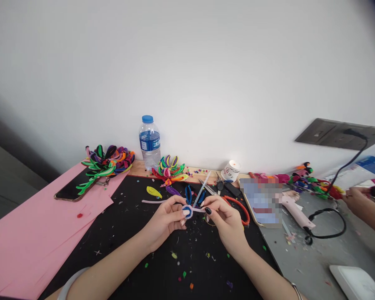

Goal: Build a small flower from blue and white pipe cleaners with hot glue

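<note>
One small ring (188, 211), fuzzy, pale lilac outside and blue within, held between left hand (170, 213) and right hand (226, 218). Position: above the black mat (121, 258), about midway between left and right edges, towards the far edge. Short pale tail (199, 210) running out from the ring's right side.

Grip, left: thumb and fingers clamped on the ring's rim. Grip, right: thumb and forefinger together on the end of the tail, exact contact partly covered by the thumb.

Handling, by judgement: next to no weight. Soft pile, probably over thin wire, so bendable and likely to keep a bent shape. Slipping unlikely, given the nap. Hard to break, easy to squash out of round. Best hold: light pinch on the rim, close to the root of the tail; tail itself best taken near its tip, with no hard tug.

Nearby: lilac stem (151, 202) pointing left from behind the left fingers, any join to the ring hidden. Yellow loop (154, 192) and purple loop (173, 191) near the mat's far edge, scissors (208, 187) farther right along it. Phone (260, 208) lying by the right edge.
</note>
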Demonstrator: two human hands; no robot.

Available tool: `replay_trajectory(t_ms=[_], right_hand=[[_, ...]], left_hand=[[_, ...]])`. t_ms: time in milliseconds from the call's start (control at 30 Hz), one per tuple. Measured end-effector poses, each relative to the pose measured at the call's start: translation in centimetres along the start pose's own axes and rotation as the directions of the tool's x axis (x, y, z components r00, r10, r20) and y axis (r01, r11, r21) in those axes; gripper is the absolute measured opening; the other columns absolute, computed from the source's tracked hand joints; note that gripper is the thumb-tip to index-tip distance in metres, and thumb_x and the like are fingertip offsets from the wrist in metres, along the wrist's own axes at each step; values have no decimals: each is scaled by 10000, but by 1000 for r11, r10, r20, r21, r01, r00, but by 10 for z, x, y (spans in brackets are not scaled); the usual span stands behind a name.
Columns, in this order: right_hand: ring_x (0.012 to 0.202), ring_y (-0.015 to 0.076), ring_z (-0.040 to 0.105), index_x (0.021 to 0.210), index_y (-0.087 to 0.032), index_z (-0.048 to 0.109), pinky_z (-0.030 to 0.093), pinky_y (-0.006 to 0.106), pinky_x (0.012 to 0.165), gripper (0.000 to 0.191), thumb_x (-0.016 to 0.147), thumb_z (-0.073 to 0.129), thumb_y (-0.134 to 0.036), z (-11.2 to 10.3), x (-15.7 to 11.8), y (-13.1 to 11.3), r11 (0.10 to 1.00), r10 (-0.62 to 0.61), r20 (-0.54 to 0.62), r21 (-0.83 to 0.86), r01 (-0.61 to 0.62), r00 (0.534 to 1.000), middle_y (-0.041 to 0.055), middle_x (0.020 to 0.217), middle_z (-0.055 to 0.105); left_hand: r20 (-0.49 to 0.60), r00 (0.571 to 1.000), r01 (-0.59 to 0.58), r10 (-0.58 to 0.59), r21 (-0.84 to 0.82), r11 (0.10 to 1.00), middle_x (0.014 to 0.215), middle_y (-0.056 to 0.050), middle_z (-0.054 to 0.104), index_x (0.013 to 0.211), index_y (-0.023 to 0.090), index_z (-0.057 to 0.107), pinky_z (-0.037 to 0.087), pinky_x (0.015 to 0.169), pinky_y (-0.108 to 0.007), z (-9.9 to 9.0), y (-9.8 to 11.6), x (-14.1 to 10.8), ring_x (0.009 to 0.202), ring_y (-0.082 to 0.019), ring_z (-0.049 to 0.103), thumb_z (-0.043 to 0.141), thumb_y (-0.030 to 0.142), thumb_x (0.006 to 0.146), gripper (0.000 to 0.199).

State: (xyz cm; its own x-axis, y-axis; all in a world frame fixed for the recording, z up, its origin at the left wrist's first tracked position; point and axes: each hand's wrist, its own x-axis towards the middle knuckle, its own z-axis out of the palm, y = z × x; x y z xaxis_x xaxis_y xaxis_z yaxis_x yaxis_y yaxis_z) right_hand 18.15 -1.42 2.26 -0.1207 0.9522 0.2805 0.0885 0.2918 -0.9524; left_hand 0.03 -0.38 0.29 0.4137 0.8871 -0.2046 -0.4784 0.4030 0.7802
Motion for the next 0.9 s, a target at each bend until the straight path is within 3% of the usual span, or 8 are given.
replay_trajectory(t_ms=[533,900], right_hand=[[849,181,575,647,-185,589,448,286,755,159,799,559,-219,7,-6,1,998,61,44,11,-62,997,49,876,616],[819,175,562,602,-187,572,444,272,717,177,773,586,-228,12,-7,-3,998,63,43,-5,-63,997,44,866,587]], left_hand=[[-53,998,-19,17,-25,1000,562,59,489,847,191,550,358,482,-152,0,-2,1,483,-45,415,692,189,677,222],[-97,995,-15,12,-38,999,564,60,483,859,190,553,379,510,-156,4,-5,-1,493,-42,412,702,221,679,236]])
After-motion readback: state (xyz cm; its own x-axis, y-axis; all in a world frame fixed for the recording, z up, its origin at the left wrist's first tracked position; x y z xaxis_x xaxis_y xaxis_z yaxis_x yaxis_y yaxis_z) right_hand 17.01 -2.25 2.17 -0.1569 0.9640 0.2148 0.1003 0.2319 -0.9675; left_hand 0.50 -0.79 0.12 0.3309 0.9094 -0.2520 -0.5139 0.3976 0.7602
